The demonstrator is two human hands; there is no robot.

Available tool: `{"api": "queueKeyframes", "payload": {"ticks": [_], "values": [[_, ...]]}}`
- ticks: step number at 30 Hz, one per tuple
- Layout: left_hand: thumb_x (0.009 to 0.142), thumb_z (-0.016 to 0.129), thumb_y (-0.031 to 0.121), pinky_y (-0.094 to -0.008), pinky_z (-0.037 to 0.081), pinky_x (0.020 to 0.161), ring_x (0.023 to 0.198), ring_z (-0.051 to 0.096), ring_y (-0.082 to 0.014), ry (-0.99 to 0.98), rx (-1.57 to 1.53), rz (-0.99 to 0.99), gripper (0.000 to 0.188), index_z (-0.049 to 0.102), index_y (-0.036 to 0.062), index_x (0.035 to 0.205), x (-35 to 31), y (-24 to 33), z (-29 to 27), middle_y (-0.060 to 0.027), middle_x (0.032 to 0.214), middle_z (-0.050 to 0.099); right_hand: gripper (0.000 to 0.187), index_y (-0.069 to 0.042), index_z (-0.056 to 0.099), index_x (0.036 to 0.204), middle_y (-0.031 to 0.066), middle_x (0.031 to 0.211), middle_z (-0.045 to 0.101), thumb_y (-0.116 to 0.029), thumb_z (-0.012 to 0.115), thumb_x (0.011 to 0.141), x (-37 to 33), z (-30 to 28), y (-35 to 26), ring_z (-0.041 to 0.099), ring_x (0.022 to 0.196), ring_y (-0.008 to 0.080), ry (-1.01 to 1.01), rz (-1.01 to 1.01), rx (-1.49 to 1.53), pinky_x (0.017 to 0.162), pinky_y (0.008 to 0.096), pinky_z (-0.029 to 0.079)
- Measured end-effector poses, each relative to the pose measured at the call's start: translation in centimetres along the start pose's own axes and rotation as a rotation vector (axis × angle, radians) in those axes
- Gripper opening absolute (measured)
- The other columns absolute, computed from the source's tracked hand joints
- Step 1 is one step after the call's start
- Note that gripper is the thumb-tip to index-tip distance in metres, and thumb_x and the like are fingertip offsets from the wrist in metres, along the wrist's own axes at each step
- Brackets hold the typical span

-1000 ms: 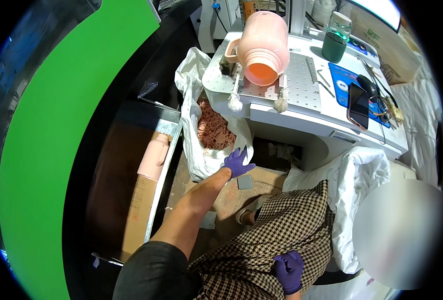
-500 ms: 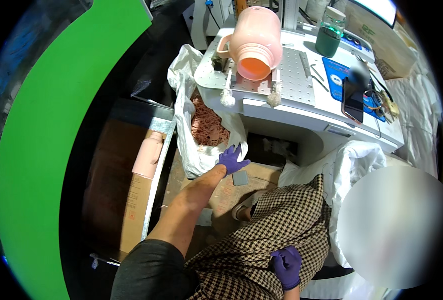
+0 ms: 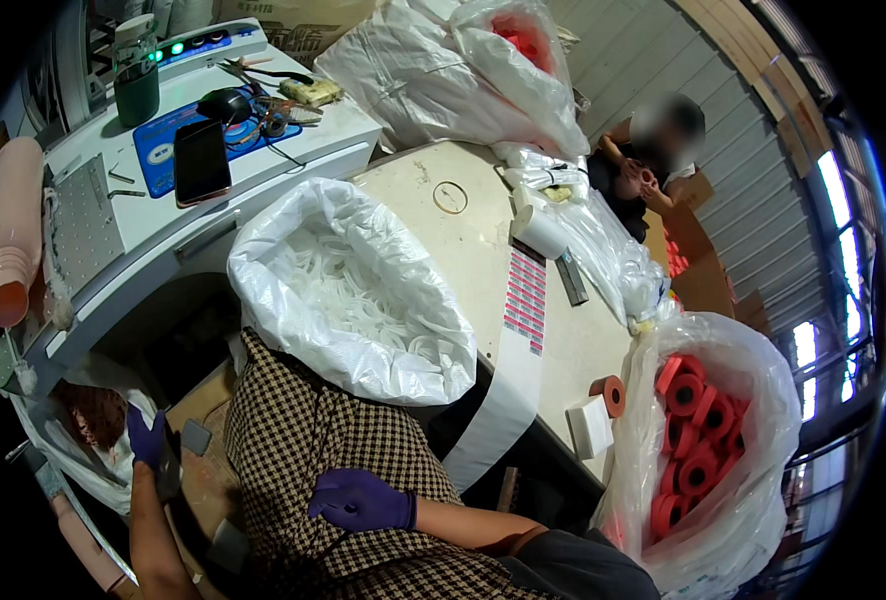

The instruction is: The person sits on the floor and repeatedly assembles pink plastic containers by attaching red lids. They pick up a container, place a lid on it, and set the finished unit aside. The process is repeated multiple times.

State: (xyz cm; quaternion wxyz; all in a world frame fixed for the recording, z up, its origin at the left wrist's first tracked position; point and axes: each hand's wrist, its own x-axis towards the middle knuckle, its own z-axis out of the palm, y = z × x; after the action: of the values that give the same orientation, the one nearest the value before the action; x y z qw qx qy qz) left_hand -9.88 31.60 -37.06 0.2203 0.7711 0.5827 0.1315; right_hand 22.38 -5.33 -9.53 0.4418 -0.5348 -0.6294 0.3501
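Observation:
My left hand (image 3: 147, 438), in a purple glove, is at the rim of a white woven sack (image 3: 113, 490) on the floor at lower left. Its fingers are stretched out against the sack. Brownish-pink shavings (image 3: 93, 415) fill that sack. My right hand (image 3: 363, 500), also gloved in purple, rests on the checkered cloth (image 3: 293, 430) over my lap, its fingers curled with nothing visible in them. A pink jug (image 3: 11, 220) lies on its side on the machine bed at far left, its orange-lined mouth toward me.
Close ahead stands a white sack (image 3: 453, 340) of translucent rings. Farther right, a clear bag (image 3: 763, 450) holds red ring-shaped parts. A phone (image 3: 203, 160) and a green bottle (image 3: 137, 80) are on the machine table. A label roll (image 3: 541, 232) lies on the cream table. Another person (image 3: 653, 160) sits beyond.
My view has swung right, bringing the cream table, the bags of rings and another person into sight. My left hand remains at the shavings sack; my right hand stays on my lap.

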Motion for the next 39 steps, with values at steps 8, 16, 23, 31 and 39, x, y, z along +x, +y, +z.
{"api": "queueKeyframes", "payload": {"ticks": [8,16,23,31,39], "values": [[0.096,0.063,0.046,-0.0443,0.022,0.122,0.148,0.029,-0.0414,0.015,0.012,0.028,0.085,0.030,-0.0082,0.153,0.6,-2.0,0.7,-0.0294,0.158,0.031,0.010,-0.011,0.069,0.093,0.0066,0.078,0.057,-0.009,0.060,0.090,-0.1,-0.2,0.2,0.061,0.075,0.0267,-0.042,0.029,-0.034,0.069,0.0396,0.051],[0.100,0.058,0.034,-0.0461,0.033,0.115,0.137,0.045,-0.0426,0.249,0.198,0.101,0.062,0.045,-0.0097,0.143,-1.8,2.4,-4.0,-0.0288,0.146,0.048,0.013,-0.010,0.071,0.098,0.0067,0.082,0.061,-0.008,0.061,0.090,0.0,0.1,0.9,0.063,0.078,0.0256,0.007,-0.062,0.026,0.071,0.0382,0.052],[0.102,0.052,0.024,-0.0421,0.030,0.118,0.138,0.045,-0.0347,0.117,-0.469,0.284,0.050,0.047,-0.0009,0.146,-10.2,17.4,-8.6,-0.0209,0.148,0.048,0.014,-0.012,0.071,0.101,0.0060,0.083,0.061,-0.008,0.062,0.090,-0.4,0.0,0.7,0.062,0.078,0.0247,-0.065,-0.014,-0.063,0.071,0.0370,0.052],[0.101,0.059,0.016,-0.0330,0.043,0.102,0.113,0.057,-0.0217,0.036,-0.947,0.235,0.025,0.061,0.0002,0.121,-11.9,18.6,-6.4,-0.0110,0.123,0.061,0.024,-0.003,0.071,0.108,0.0150,0.094,0.067,-0.010,0.062,0.087,-0.2,3.1,0.6,0.065,0.085,0.0318,-0.235,-0.191,0.007,0.078,0.0413,0.055],[0.097,0.060,0.008,-0.0312,0.046,0.088,0.091,0.055,-0.0165,0.209,-0.608,0.167,0.008,0.058,0.0015,0.100,-11.4,4.9,-9.6,-0.0049,0.096,0.058,0.023,-0.002,0.072,0.107,0.0155,0.097,0.069,-0.011,0.061,0.089,0.0,2.6,0.8,0.067,0.088,0.0322,-0.186,-0.309,0.036,0.083,0.0417,0.057]]}}
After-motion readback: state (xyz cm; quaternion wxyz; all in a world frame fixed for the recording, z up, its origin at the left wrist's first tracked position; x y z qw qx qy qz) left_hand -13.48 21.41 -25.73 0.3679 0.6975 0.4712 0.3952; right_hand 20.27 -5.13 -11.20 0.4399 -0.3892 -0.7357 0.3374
